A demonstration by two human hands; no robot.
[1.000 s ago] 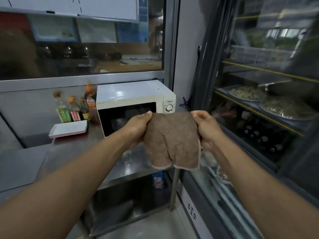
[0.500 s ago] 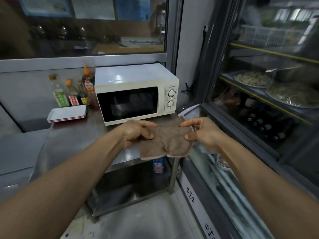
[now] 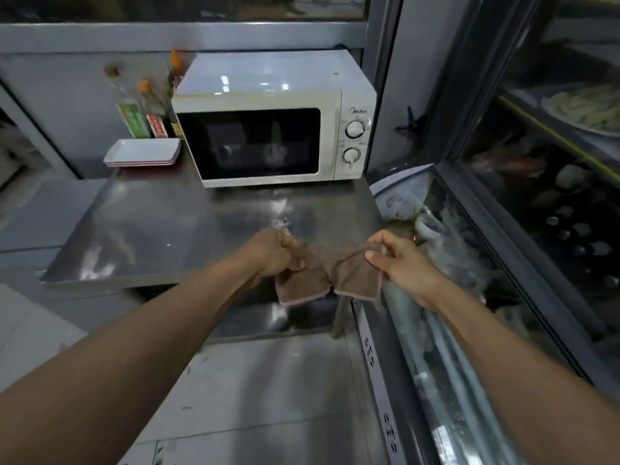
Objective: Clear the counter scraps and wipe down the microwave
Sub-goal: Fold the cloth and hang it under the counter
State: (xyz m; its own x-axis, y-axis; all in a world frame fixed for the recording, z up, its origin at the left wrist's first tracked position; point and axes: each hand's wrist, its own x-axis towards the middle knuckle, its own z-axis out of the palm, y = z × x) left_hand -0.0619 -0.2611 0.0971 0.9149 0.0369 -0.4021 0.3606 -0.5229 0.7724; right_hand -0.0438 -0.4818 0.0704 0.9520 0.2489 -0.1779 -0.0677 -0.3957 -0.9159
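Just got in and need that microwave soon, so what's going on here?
A person stands at the steel counter holding a brown cloth stretched between both hands: the left hand grips one end, the right hand pinches the other. The cloth hangs at the counter's front edge, not touching the white microwave, whose door is closed. Wiping the microwave seems not yet begun. White trays and sauce bottles sit left of it.

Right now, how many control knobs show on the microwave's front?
2. The upper knob and the lower knob sit one above the other on the panel to the right of the microwave door. None looks hidden.
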